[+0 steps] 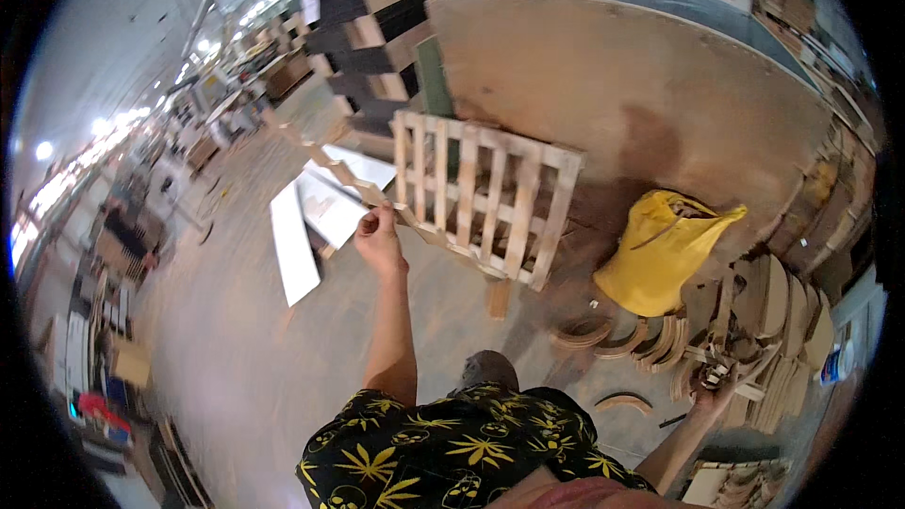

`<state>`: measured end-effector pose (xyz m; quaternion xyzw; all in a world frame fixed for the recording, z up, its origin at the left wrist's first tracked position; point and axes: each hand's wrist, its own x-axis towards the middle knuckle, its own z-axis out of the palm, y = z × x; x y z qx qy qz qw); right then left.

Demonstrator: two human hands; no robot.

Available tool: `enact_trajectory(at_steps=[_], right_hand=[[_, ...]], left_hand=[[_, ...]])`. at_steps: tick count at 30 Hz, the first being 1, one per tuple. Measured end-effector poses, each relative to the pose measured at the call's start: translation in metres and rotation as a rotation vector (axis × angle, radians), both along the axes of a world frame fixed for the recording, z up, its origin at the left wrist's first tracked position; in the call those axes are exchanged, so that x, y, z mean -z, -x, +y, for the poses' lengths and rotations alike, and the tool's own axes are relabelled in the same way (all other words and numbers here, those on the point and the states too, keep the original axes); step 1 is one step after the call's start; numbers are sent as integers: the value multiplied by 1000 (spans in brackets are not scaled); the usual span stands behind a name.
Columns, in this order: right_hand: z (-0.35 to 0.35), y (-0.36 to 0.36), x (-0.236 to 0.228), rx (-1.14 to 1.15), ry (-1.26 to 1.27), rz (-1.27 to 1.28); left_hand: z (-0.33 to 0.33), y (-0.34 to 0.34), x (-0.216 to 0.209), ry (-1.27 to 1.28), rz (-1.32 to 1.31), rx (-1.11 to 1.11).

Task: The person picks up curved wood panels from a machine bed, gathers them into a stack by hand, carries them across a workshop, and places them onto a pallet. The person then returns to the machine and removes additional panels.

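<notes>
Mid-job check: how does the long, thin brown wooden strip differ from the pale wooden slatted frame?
The long, thin brown wooden strip is one narrow length; the pale wooden slatted frame is a broad panel with gaps between slats. The strip is held in the left hand; the frame stands on edge, unheld. Both look like bare wood.

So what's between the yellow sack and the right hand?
In the head view, curved wooden pieces lie between the yellow sack and the right hand.

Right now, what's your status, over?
Left hand pinching long wooden strip. Right hand at wood scraps, grip unclear. Slatted pallet beyond strip; yellow sack on floor.
</notes>
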<state>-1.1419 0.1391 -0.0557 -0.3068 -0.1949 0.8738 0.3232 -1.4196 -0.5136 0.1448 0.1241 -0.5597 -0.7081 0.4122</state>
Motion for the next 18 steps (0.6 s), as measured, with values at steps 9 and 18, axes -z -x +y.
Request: enact_trajectory(at_steps=[9, 18], right_hand=[[22, -49, 46, 560, 125, -114], [-69, -18, 3, 824, -39, 90]], left_hand=[[167, 272, -101, -173, 204, 398], [402, 554, -255, 233, 63, 862]])
